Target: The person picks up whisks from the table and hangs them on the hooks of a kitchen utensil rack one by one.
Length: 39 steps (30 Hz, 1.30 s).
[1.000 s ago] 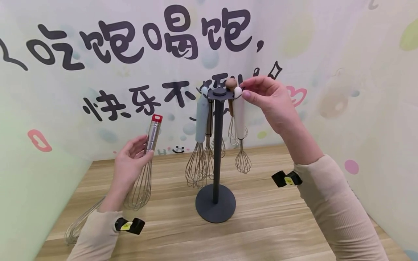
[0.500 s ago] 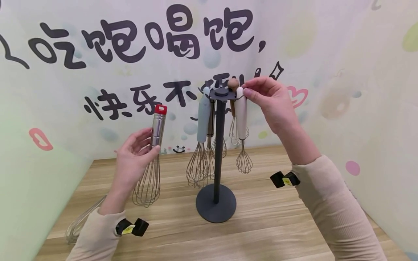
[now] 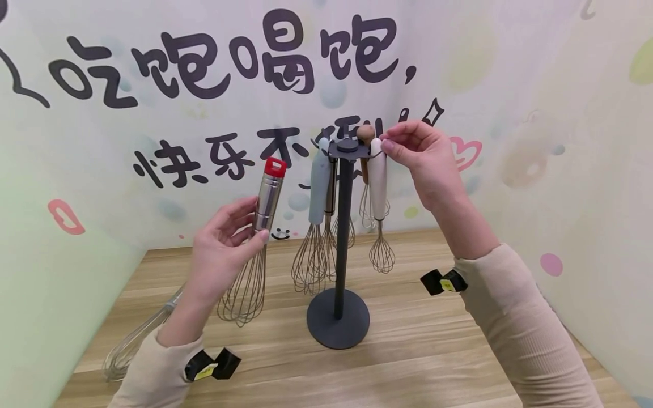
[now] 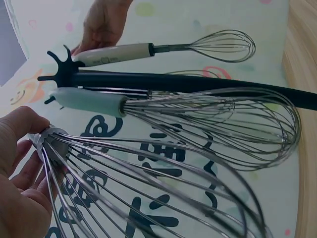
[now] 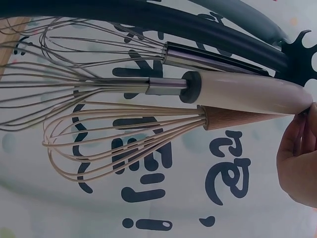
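My left hand [image 3: 216,255] grips a steel whisk [image 3: 267,198] by its metal handle, which has a red end cap. It is held upright, left of a black stand [image 3: 343,238], its wires pointing down. My right hand [image 3: 428,161] pinches the top end of a white-handled whisk [image 3: 377,175], which hangs at the right side of the stand's hooked top. Also hanging there are a light-blue-handled whisk [image 3: 318,181], a steel-handled whisk [image 5: 213,58] and a wooden-handled whisk [image 5: 233,119]. In the left wrist view, the left fingers wrap the steel whisk's neck.
The stand's round base [image 3: 338,320] rests on a wooden table [image 3: 408,351]. Another wire whisk [image 3: 138,334] lies on the table at the left, partly hidden by the left forearm. A wall [image 3: 204,113] with large black lettering rises behind.
My left hand has moved right with the steel whisk, toward the stand, and the red cap has risen. My right hand stays at the white-handled whisk's top.
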Motion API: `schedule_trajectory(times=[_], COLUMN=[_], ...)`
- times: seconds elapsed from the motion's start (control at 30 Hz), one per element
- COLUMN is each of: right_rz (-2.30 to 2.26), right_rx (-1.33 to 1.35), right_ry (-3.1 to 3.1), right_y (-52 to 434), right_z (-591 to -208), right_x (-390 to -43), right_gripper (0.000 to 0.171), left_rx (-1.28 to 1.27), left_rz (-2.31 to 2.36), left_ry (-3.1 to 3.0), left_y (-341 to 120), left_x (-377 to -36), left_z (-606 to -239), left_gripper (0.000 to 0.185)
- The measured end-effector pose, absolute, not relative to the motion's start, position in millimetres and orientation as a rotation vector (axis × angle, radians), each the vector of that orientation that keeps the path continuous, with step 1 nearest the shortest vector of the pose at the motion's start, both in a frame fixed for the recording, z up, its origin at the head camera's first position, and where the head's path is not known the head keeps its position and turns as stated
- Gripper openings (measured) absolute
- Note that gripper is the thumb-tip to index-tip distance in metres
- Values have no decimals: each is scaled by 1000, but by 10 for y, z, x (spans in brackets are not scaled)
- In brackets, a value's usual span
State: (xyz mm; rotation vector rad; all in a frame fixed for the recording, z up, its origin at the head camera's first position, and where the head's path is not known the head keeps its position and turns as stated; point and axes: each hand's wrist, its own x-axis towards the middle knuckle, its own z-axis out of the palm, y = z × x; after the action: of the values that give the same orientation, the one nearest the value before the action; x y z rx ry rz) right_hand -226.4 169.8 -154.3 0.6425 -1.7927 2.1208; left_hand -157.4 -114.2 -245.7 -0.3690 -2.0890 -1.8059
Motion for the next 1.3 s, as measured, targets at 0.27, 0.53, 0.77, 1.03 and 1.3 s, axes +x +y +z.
schedule_trajectory(times=[0.27,0.53,0.77,1.03,1.3], right_rz=[2126,2104,2084,2076,2078], right_rx=[650,657,671,679,672], right_ry=[-1784,-1785,-1800,-1805,-1818], right_y=[1680,1671,1656,1636,1614], right_z=[-1551,-1546,-1530,-1520,-1516], right_x=[-2249,-2240,-2232,-2219,-2201], right_gripper=[34,36,39,40,38], left_rx=[-417,-484,-523,-512,-526], left_rz=[-1854,-1850,-1872,-1881,-1884], left_ry=[-2048,-2063,-2053,-2055,-2035], left_y=[-1073,-1005,-934,-898,-871], left_x=[-1516,-1523,-1521,-1539,-1542], left_z=[-2395,-2368,-2321,-2286,-2253], left_gripper=[53,54,54,54,55])
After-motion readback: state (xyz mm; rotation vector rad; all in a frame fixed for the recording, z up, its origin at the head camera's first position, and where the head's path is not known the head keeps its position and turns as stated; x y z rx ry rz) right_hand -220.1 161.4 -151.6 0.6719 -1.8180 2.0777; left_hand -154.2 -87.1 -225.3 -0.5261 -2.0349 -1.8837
